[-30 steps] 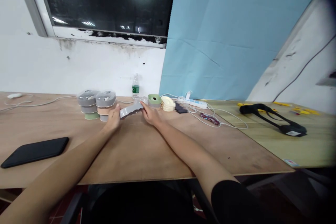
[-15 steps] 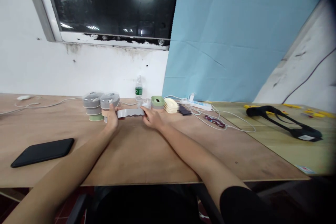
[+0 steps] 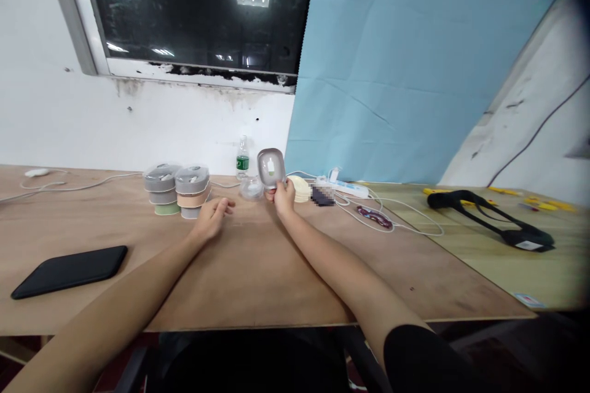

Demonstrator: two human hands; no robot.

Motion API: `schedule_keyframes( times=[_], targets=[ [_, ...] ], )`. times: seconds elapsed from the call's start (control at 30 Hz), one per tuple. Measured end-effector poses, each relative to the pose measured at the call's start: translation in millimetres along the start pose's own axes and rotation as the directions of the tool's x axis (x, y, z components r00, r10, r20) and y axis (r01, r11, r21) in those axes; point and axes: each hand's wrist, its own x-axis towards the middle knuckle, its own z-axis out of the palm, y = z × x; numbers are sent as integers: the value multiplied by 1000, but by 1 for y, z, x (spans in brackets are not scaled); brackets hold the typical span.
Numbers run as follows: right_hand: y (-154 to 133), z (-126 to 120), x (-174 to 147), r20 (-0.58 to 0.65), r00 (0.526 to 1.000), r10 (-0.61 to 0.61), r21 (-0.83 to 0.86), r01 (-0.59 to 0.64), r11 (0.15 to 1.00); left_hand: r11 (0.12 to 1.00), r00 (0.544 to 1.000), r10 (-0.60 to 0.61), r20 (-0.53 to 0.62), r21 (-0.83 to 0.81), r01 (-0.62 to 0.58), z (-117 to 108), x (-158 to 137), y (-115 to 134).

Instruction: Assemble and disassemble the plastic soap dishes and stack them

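My right hand [image 3: 283, 198] grips a grey rounded-square container [image 3: 271, 158] by its lower edge and keeps it upright off the table. A small slot shows in the container's middle, with white and green visible there. My left hand [image 3: 214, 216] is free of it, above the table with loosely bent fingers and nothing in them. Just beyond the left hand stand two stacks of small containers, one grey and green [image 3: 163, 198], the other grey and peach [image 3: 192, 199], each under a clear-topped lid. Clear plastic pieces [image 3: 251, 188] lie left of the held container.
Behind stands a clear bottle with a green label [image 3: 242, 163]. Cream dishes [image 3: 302, 190] are stacked to the right, near a power strip [image 3: 350, 188], white cables and a maroon patterned item [image 3: 374, 217]. A black flat case [image 3: 69, 271] lies front left; a black strap-like frame [image 3: 493, 221] lies far right.
My left hand has let go of the grey container and dropped slightly to the right. My right hand has raised and turned it from edge-on to upright, facing me.
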Motion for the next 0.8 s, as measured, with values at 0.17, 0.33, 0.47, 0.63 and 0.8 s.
schedule_keyframes(
  times=[0.17,0.33,0.47,0.63,0.8],
  targets=[
    [-5,-11,22,-47,995,92,93,-87,992,947,976,130,177,271,-175,-3,-3,9],
    [-3,-20,39,-21,991,133,144,-129,981,892,924,151,351,354,-280,-1,-6,20],
    [4,-27,46,-35,990,138,142,-131,981,890,911,138,387,355,-286,0,-7,20],
    [13,-31,51,-29,996,84,95,-81,992,899,917,142,373,338,-277,0,-7,17],
    [14,-31,51,-8,998,61,58,-60,997,898,911,134,391,341,-279,0,-7,17]
  ],
)
